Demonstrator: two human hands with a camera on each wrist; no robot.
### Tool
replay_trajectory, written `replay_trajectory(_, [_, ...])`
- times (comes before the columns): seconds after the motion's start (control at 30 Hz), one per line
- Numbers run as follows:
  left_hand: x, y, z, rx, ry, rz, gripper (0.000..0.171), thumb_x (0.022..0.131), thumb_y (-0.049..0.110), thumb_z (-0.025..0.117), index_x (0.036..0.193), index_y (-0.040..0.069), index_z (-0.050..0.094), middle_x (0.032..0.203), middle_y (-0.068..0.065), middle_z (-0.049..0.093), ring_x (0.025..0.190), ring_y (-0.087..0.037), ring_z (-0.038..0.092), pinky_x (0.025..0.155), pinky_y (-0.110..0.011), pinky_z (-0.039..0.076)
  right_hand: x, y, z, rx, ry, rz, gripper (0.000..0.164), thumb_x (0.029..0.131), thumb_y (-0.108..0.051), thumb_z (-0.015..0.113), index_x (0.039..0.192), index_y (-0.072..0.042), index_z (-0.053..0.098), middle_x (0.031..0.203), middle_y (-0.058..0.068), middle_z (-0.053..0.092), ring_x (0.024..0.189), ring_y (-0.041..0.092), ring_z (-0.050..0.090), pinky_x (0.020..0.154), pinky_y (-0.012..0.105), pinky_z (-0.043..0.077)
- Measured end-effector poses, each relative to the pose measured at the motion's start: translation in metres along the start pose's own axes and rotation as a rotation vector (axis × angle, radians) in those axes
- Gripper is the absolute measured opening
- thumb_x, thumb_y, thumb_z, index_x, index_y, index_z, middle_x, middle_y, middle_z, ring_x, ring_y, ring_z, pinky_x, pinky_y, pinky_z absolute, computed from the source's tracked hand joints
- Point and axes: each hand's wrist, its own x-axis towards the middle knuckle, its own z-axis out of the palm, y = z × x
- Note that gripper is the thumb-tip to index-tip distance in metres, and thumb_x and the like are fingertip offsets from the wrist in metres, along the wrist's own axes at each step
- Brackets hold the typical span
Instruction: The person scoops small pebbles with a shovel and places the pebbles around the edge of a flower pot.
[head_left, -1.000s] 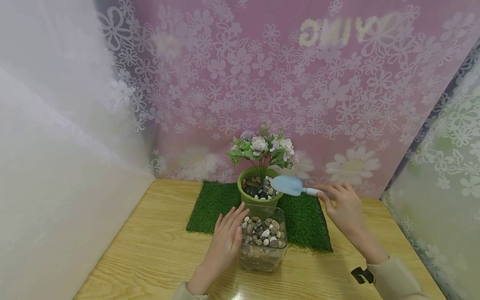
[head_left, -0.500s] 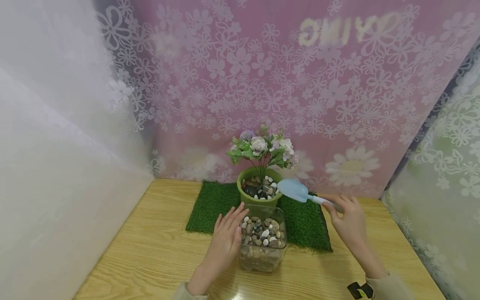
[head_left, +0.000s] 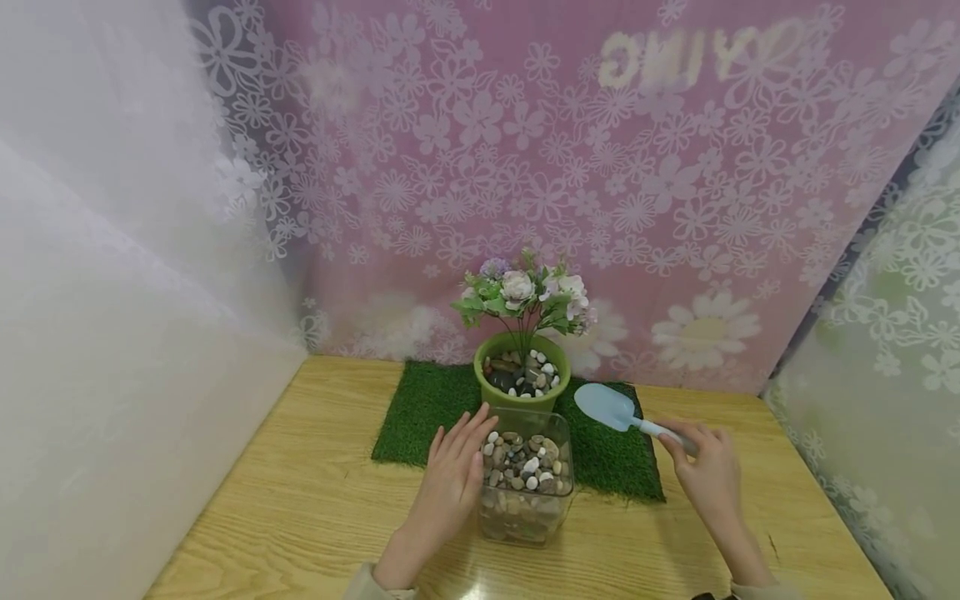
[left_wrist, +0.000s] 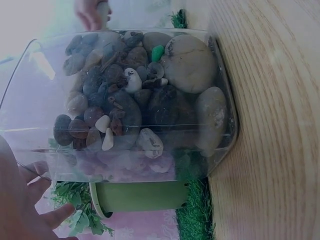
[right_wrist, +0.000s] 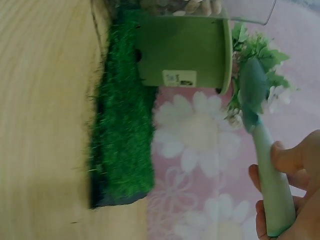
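Observation:
My right hand (head_left: 705, 471) grips the handle of a light blue garden trowel (head_left: 604, 407), whose blade is bare and points left over the grass mat's right part. In the right wrist view the fingers and thumb wrap the trowel's handle (right_wrist: 270, 185). My left hand (head_left: 450, 479) rests with extended fingers against the left rim of a clear square container (head_left: 525, 533). Pebbles (left_wrist: 125, 95) of brown, grey and white fill much of it, with one green piece among them. Just behind stands a green flower pot (head_left: 517, 404) with stones inside and a bunch of flowers (head_left: 517, 292).
A green artificial grass mat (head_left: 420, 417) lies under the pot on the wooden table (head_left: 300, 500). A pink floral curtain (head_left: 480, 167) hangs at the back, with a pale sheet (head_left: 135, 292) on the left and a floral one (head_left: 900, 358) on the right.
My right hand has drawn the trowel away from over the pot's right rim, to the right and toward me. The left hand, container and pot have stayed in place.

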Motion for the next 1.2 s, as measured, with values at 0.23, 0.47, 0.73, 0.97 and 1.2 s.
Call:
replay_trajectory(0.23, [0.000,0.000,0.000,0.000,0.011,0.010,0.053,0.104,0.011,0.046,0.156,0.021,0.042,0.165,0.004,0.032,0.149,-0.029,0.033,0.115,-0.067,0.022,-0.018,0.021,0.004,-0.069,-0.137,0.092,0.018,0.090,-0.009,0.076,0.107,-0.006,0.079,0.094,0.024,0.072,0.071,0.028,0.048,0.063,0.036,0.032])
replay_trajectory(0.47, [0.002,-0.001,0.001,-0.010,0.012,0.012,0.055,0.103,0.010,0.047,0.156,0.022,0.041,0.165,0.004,0.032,0.149,-0.029,0.033,0.115,-0.068,0.022,-0.031,0.043,0.002,-0.133,-0.252,0.203,0.020,0.093,-0.014,0.073,0.111,-0.005,0.077,0.093,0.023,0.072,0.077,0.032,0.053,0.063,0.037,0.035])
replay_trajectory(0.73, [0.000,-0.001,0.001,-0.010,0.010,0.015,0.055,0.103,0.009,0.048,0.156,0.021,0.042,0.164,0.003,0.033,0.148,-0.031,0.035,0.114,-0.070,0.023,-0.038,0.058,0.003,-0.229,-0.304,0.154,0.022,0.092,-0.009,0.072,0.110,0.004,0.074,0.071,0.013,0.066,0.059,0.022,0.043,0.070,0.043,0.036])
replay_trajectory(0.97, [0.001,-0.001,0.002,-0.015,0.017,0.017,0.048,0.107,0.017,0.041,0.154,0.020,0.044,0.164,0.002,0.035,0.147,-0.033,0.037,0.112,-0.071,0.025,-0.030,0.057,0.001,-0.239,-0.589,0.256,0.034,0.095,-0.021,0.070,0.119,0.003,0.070,0.093,0.022,0.072,0.066,0.023,0.061,0.061,0.040,0.045])
replay_trajectory(1.2, [0.001,-0.001,0.001,-0.017,0.005,0.008,0.049,0.106,0.015,0.043,0.155,0.020,0.043,0.164,0.005,0.032,0.149,-0.029,0.034,0.113,-0.070,0.024,-0.033,0.043,0.004,-0.115,-0.762,0.355,0.047,0.094,-0.037,0.071,0.118,0.003,0.069,0.089,0.007,0.073,0.072,0.019,0.066,0.059,0.038,0.051])
